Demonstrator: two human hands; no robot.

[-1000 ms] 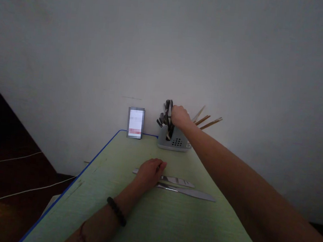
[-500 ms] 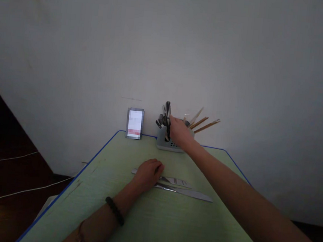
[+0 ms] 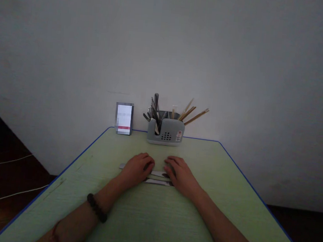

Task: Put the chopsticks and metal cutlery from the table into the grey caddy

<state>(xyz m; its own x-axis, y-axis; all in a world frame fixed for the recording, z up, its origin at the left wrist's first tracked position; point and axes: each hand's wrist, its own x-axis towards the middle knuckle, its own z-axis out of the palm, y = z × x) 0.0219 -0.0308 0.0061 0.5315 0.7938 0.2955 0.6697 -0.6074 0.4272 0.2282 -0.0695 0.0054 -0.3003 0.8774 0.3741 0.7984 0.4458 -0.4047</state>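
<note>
Two metal table knives lie side by side across the table: the farther knife (image 3: 159, 174) and the nearer knife (image 3: 158, 182). My left hand (image 3: 137, 168) rests over their handle side, fingers loosely curved with a gap by the thumb. Over the blade side lies my right hand (image 3: 181, 175), its thumb apart from the bent fingers. Both palms face down, and neither hand visibly grips a knife. The hands hide parts of both knives. Beyond them stands a grey utensil holder (image 3: 172, 127) with dark-handled cutlery (image 3: 155, 107) at left and wooden chopsticks (image 3: 197, 116) at right.
A phone (image 3: 124, 118) with a lit, blurred screen stands upright at the back left of the light green table (image 3: 153, 218). Blue edging (image 3: 244, 174) runs round the tabletop. Behind it rises a pale wall (image 3: 167, 53). White cables (image 3: 10, 196) trail at the left.
My right hand has come back from the cutlery in the holder to the knives. My left hand stays on them. The view has shifted slightly to the right.
</note>
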